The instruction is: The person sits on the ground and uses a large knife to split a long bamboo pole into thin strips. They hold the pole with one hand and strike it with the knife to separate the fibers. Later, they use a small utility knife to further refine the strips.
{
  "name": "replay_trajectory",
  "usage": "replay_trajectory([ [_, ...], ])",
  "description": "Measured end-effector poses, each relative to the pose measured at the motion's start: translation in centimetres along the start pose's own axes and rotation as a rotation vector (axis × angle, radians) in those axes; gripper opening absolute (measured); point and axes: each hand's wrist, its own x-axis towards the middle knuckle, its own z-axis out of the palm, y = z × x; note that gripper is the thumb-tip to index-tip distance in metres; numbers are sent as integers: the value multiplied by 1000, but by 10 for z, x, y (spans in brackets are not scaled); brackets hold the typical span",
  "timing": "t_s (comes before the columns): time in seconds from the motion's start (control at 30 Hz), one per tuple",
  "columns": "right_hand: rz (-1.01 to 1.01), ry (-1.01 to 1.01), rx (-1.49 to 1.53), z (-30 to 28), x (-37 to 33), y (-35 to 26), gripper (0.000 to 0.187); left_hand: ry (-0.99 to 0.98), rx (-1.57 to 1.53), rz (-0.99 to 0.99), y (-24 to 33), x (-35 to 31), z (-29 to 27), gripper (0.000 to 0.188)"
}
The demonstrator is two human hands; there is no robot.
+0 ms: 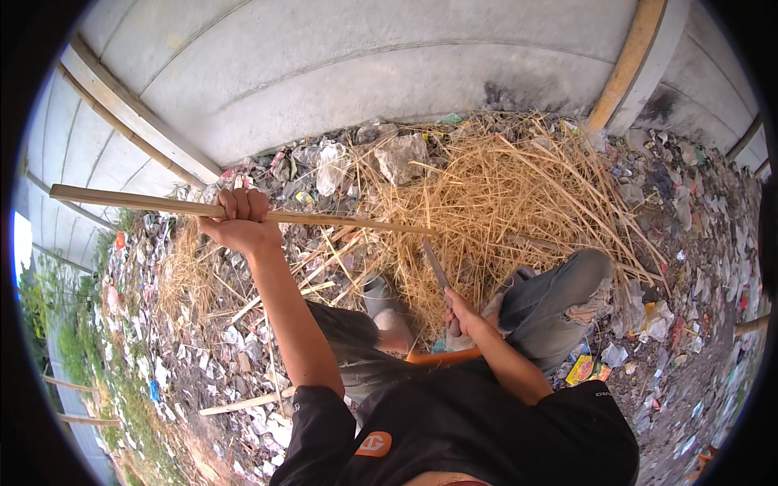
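1. One wood stick (332, 220), w/ its thick end out left of the straw pile (519, 190) & thin end over the pile's left part.
2. L hand (241, 223): clamped on stick, left of pile.
3. R hand (459, 314): wrapped round handle of knife (435, 266), pile's near edge; blade tip by stick's thin end, can't tell if touching.
4. Rock (399, 158): pile's far-left edge; white bag (332, 168) farther left of pile.
5. Concrete wall (405, 73): behind pile.
6. Yellow pkt (581, 370): on ground, near-right of pile.

Orange logo (374, 444), white lettering (600, 393), on shirt (486, 425)
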Motion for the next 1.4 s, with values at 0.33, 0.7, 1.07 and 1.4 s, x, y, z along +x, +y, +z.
replay_trajectory([
  [0.33,-69,38,58,-16,-37,-2,42,-333,-91,-70,-14,13,-52,51],
  [0.7,-505,-140,-304,45,-106,-29,56,-454,97,-266,-103,-13,-44,50],
  [1.07,-696,-221,-183,106,-175,-179,55,-145,248,93,-155,-19,-15,62],
  [1.4,-1165,-116,-32,96,-103,-60,51,-131,217,83,-173,-8,-5,61],
])
